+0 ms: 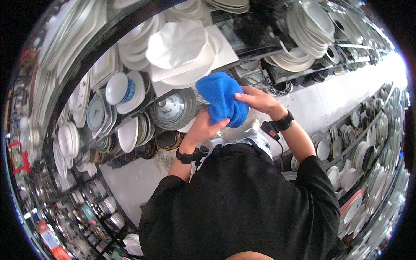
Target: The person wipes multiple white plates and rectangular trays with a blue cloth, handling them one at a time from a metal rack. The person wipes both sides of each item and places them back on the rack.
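Note:
A bunched blue cloth (224,97) is held up in front of my body between both hands. My left hand (204,126) grips its lower left side, with the thumb laid across the front. On the right edge, my right hand (258,99) pinches the fabric, thumb over it and fingers behind. Whether anything is wrapped inside the cloth cannot be seen. Just beyond it, on the shelf, a white wavy-rimmed dish (178,44) lies over a white square plate (224,48). A patterned bowl (169,106) sits on the level below, left of the cloth.
Stacked white plates (310,29) fill the shelf at the upper right. A white bowl with a blue side (117,88) stands on the left shelf. More shelves of dishes (351,146) line the right side. Pale floor tiles (130,188) run between the racks.

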Motion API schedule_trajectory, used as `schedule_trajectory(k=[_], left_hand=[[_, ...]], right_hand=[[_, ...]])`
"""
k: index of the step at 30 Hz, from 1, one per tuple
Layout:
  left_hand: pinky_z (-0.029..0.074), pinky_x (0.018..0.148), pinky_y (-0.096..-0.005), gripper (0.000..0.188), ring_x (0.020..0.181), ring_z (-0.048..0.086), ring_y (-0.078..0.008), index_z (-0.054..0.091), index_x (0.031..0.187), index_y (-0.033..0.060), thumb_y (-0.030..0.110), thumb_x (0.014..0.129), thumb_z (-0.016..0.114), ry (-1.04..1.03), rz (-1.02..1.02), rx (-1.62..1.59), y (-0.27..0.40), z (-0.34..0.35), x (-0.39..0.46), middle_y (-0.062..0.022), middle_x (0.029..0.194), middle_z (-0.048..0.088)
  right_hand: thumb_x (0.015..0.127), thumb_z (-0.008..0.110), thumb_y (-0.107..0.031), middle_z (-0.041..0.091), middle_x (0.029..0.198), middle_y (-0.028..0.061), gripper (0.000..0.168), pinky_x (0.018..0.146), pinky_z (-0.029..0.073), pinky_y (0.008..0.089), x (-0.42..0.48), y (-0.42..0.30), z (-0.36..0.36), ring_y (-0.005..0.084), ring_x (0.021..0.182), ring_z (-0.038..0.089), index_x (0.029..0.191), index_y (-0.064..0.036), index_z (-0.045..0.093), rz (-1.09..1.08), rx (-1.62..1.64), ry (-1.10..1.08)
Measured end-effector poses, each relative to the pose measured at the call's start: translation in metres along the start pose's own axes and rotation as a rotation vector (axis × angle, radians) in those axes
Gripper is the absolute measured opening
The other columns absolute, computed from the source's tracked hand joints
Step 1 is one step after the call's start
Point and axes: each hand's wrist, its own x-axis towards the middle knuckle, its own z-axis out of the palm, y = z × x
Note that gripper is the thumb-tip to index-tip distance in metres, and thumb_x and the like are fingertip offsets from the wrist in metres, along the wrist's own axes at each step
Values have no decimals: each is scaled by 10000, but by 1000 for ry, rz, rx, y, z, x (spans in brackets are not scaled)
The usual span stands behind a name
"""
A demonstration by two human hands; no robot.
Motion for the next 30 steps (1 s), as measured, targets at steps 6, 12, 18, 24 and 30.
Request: schedule_trajectory(k=[6, 12, 18, 24, 30], left_hand=[[426, 845, -299, 450, 947, 548, -134, 542, 1102, -10, 287, 794, 679, 3, -42, -155, 13, 60, 46, -54, 1031, 611], [415, 838, -253, 298, 923, 524, -110, 527, 1094, 3, 141, 848, 622, 81, 83, -592, 15, 147, 106, -37, 1003, 580], [418, 811, -251, 173, 870, 526, -97, 518, 978, 38, 4, 829, 599, 139, 129, -666, 42, 245, 161, -20, 932, 574], [400, 811, -230, 189, 899, 500, -85, 483, 965, 61, -14, 827, 588, 101, 70, -678, 75, 310, 205, -3, 942, 532], [392, 791, -216, 178, 881, 479, -66, 473, 936, 84, -27, 833, 567, -98, 49, -502, 83, 344, 238, 14, 917, 510]], right_hand=[[781, 696, -165, 606, 1028, 52, 498, 848, 450, 282, -68, -12, -38, 108, 911, 560, 1197, 9, 485, -283, -64, 330], [739, 684, -56, 531, 1103, 3, 577, 897, 401, 267, -152, 0, -115, 87, 1023, 481, 1252, -51, 420, -429, -61, 353], [748, 619, -10, 539, 1073, 3, 539, 884, 407, 262, -233, 23, -189, 87, 1000, 492, 1243, -56, 412, -438, 14, 463], [775, 698, -198, 476, 1226, 116, 626, 892, 441, 381, -279, 30, -231, 228, 1124, 485, 1300, -85, 378, -514, -135, 825], [783, 685, -248, 545, 1096, 132, 511, 809, 466, 354, -298, 18, -241, 236, 1001, 543, 1224, -81, 487, -541, -501, 802]])
